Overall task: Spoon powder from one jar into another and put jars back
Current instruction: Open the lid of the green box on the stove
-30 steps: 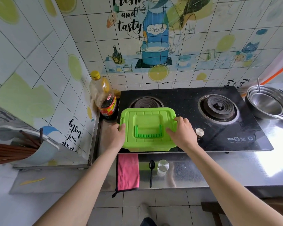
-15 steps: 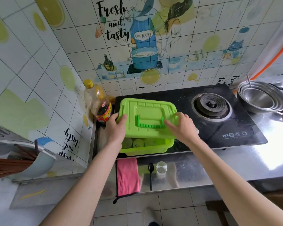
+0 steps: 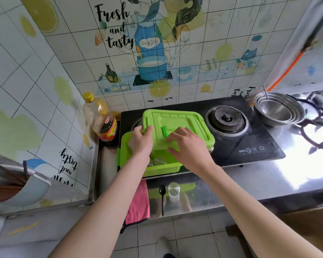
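My left hand (image 3: 141,140) and right hand (image 3: 186,144) grasp the lid (image 3: 177,121), held askew above the box (image 3: 162,169) on the stove (image 3: 250,140); jars (image 3: 157,162) sit inside, spoon (image 3: 162,194) and small jar (image 3: 173,190) rest near the surface's (image 3: 231,183) front edge: spooning apparently unstarted.

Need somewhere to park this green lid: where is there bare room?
For the green lid: bare steel counter right of the small jar, in front of the stove. Crowded: pink cloth, black spoon and jar before the green box; bottle at left; steel bowls far right.
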A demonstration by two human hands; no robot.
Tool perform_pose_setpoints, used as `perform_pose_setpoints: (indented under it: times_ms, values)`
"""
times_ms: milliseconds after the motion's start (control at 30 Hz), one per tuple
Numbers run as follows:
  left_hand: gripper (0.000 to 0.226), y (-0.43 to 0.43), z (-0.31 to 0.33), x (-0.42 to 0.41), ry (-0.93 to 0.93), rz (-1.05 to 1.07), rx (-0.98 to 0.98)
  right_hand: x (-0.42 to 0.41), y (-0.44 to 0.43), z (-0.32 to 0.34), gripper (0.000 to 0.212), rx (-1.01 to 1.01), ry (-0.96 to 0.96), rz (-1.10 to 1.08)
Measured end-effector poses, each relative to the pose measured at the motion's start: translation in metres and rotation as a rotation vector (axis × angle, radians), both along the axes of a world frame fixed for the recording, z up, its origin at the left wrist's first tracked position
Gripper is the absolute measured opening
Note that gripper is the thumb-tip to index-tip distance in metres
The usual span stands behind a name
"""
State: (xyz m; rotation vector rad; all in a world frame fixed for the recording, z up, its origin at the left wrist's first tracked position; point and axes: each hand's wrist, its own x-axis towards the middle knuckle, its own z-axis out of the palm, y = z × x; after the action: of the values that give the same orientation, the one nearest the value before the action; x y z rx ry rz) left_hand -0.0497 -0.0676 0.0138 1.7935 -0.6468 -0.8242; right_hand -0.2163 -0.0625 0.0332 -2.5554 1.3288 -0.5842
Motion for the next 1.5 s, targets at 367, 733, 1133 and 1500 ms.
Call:
perform_pose_setpoints:
  times_ms: [367,733,1133,1500]
  values:
    - [0.040,0.012,-0.015,0.014,-0.288,-0.265,0.048,-0.031,0.000,-0.028,0.027,0.010,0.073,-0.054]
    - [0.045,0.013,-0.037,0.049,-1.039,-0.606,0.296,-0.075,-0.011,-0.053,0.027,0.119,0.149,-0.181]
    - [0.065,0.009,-0.050,0.051,-1.220,-0.652,0.319,-0.083,-0.013,-0.063,0.029,0.213,0.234,-0.216]
    - [0.049,0.007,-0.053,0.045,-1.236,-0.628,0.252,-0.080,-0.015,-0.060,0.043,0.261,0.296,-0.260]
